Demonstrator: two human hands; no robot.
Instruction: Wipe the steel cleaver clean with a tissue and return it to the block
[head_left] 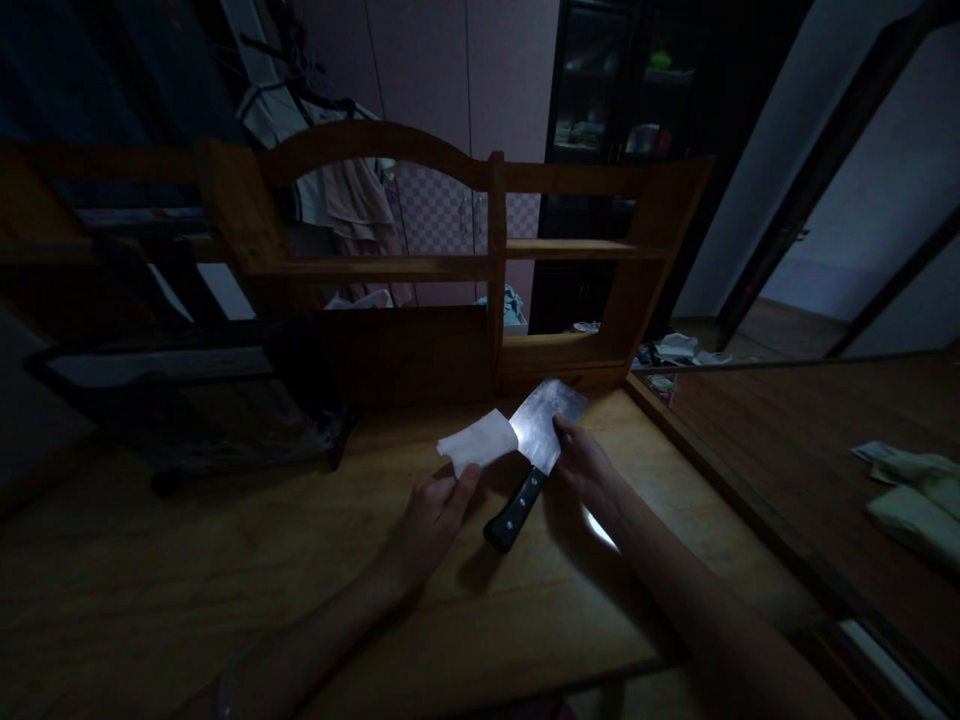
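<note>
A cleaver with a broad shiny blade and a black riveted handle is tilted over the wooden desk, its handle pointing toward me. My right hand grips the blade along its right side, thumb on the flat face. In my left hand is a folded white tissue, pinched between thumb and fingers. The tissue's right end meets the left edge of the blade, and I cannot tell how firmly it presses. Under my right forearm a bright white patch shows on the desk.
The wooden desk has a raised shelf rack along its back. At the left stands a dark framed object, hard to make out. A ledge separates the desk from a brown surface with pale cloth at the right. The room is dim.
</note>
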